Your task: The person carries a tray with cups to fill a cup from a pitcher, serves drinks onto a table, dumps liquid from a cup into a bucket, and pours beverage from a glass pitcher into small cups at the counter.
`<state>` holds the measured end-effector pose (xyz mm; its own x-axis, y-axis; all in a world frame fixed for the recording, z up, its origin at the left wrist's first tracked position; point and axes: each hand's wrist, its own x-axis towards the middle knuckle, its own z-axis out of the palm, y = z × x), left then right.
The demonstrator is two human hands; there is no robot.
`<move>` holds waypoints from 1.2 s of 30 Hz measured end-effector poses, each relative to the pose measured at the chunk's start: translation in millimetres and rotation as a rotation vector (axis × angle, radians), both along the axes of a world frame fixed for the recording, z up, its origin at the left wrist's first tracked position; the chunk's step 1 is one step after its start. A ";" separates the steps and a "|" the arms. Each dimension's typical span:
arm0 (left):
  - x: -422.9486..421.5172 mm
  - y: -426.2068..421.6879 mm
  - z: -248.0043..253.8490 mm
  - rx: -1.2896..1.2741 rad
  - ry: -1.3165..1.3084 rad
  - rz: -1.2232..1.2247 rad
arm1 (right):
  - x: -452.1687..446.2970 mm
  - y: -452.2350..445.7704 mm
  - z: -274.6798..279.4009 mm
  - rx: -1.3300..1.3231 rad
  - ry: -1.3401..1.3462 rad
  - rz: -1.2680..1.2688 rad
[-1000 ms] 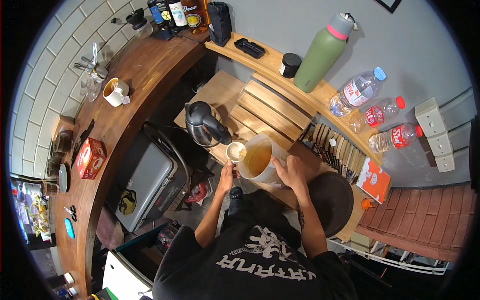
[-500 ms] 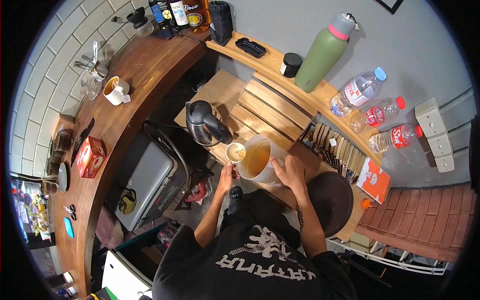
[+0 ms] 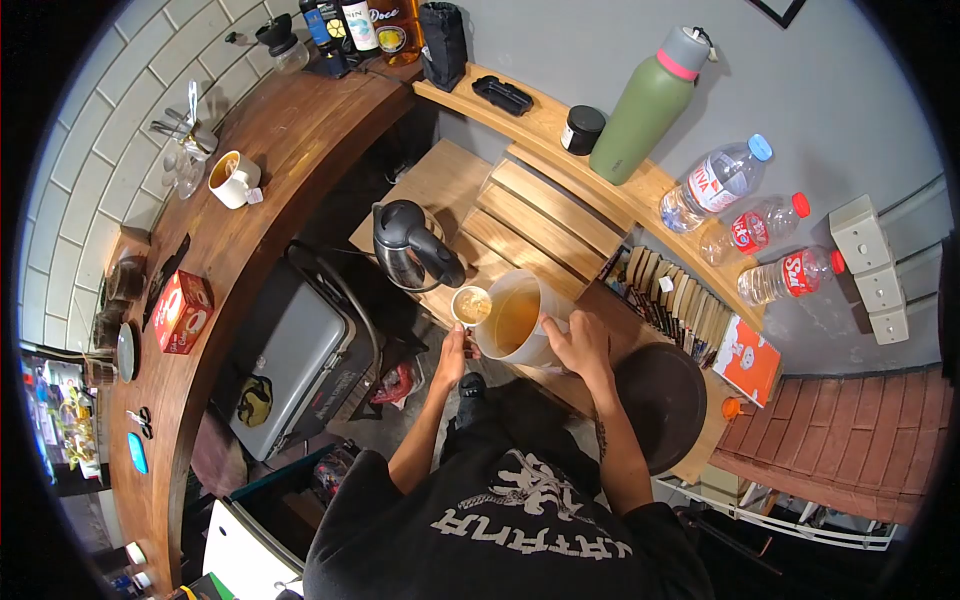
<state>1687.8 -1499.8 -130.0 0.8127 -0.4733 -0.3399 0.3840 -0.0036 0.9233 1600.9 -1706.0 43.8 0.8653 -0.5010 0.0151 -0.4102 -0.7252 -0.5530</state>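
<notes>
My left hand [image 3: 455, 350] is closed on the handle of a small white cup [image 3: 457, 309], which has pale, bubbly liquid [image 3: 474, 305] in it. Held against the cup's right side is a translucent plastic pitcher [image 3: 548, 300] with amber liquid [image 3: 518, 318] inside. It tilts toward the cup. On the pitcher's right side, my right hand [image 3: 580, 345] grips it; its handle is hidden by the fingers. Just beyond the cup, a black and glass electric kettle [image 3: 405, 245] stands on the low wooden table.
A curved wooden counter [image 3: 270, 130] at left bears a mug with a tea bag [image 3: 233, 182] and a red box [image 3: 182, 312]. Along the right shelf stand a green flask [image 3: 645, 115] and several plastic bottles [image 3: 715, 185]. A round dark tray [image 3: 660, 408] lies beside my right forearm.
The liquid in the small cup looks higher and more bubbly than before. Both hands, the cup and the pitcher have stayed nearly in place.
</notes>
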 end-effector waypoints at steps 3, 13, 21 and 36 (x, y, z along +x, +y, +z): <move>0.4 0.8 -3.1 -0.007 0.008 -0.006 | -0.1 1.1 0.4 -0.018 -0.021 0.005; -1.6 3.8 -4.0 -0.015 0.037 -0.024 | -6.9 -4.9 -3.0 -0.025 -0.067 0.016; -3.8 -7.7 14.5 -0.026 -0.008 -0.057 | -35.3 -30.6 -3.4 0.116 -0.158 -0.014; -3.3 -33.7 60.0 -0.060 -0.062 -0.230 | -126.5 -54.3 -53.2 0.715 -0.486 -0.156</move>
